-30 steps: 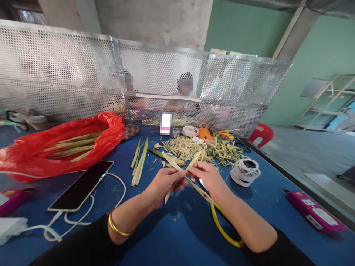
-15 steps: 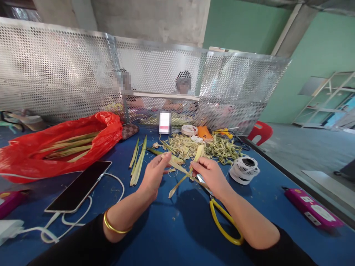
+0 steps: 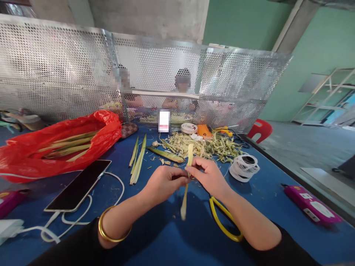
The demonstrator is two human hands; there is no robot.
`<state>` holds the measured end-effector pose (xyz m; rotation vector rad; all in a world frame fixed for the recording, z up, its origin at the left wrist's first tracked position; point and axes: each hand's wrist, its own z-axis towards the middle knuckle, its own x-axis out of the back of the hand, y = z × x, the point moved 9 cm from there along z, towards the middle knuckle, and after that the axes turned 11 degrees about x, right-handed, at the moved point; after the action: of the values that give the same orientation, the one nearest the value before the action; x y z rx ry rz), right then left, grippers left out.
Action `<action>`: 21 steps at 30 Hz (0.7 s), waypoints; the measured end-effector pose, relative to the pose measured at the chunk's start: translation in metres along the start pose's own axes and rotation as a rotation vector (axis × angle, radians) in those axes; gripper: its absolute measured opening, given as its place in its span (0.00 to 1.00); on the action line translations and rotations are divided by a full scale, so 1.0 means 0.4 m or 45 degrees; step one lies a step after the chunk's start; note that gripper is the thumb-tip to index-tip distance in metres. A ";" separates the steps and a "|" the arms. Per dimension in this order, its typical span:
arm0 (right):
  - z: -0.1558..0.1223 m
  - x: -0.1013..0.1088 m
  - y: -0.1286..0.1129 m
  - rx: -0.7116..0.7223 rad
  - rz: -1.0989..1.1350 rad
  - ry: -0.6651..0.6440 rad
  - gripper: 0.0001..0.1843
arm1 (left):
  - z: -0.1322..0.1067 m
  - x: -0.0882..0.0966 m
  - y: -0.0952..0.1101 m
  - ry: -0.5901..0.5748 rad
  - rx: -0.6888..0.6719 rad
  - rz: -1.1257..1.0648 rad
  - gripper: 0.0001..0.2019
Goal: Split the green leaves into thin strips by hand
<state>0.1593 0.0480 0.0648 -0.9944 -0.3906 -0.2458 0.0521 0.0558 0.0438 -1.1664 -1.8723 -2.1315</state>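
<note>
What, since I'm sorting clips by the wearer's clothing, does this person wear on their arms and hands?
Black sleeves cover both upper arms, the left sleeve and right sleeve leaving the forearms uncovered. A gold bangle circles the left wrist. The left hand and right hand are bare: no gloves, and no watch shows.

We log one head camera, facing forward and down, near left hand (image 3: 163, 183) and right hand (image 3: 212, 177), table (image 3: 172, 240) below.

No readable text: white card (image 3: 164, 120) blurred; print on purple case (image 3: 310, 207) too small.
</note>
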 end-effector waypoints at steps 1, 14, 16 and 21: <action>0.000 0.005 -0.011 0.052 0.007 0.034 0.09 | 0.004 -0.012 -0.009 -0.056 0.039 -0.094 0.10; -0.019 0.011 -0.076 0.394 -0.139 0.184 0.06 | 0.009 -0.020 -0.051 0.003 0.162 -0.169 0.16; -0.031 0.023 -0.102 0.511 -0.257 0.264 0.05 | 0.012 -0.002 -0.058 0.077 0.216 -0.214 0.17; -0.058 -0.023 -0.146 0.762 -0.576 0.154 0.06 | 0.015 0.028 -0.087 0.218 0.378 -0.495 0.12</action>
<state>0.1339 -0.0022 0.0941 -0.2918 -0.5366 -0.5569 0.0293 0.0744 0.0215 -0.5807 -2.3774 -1.9383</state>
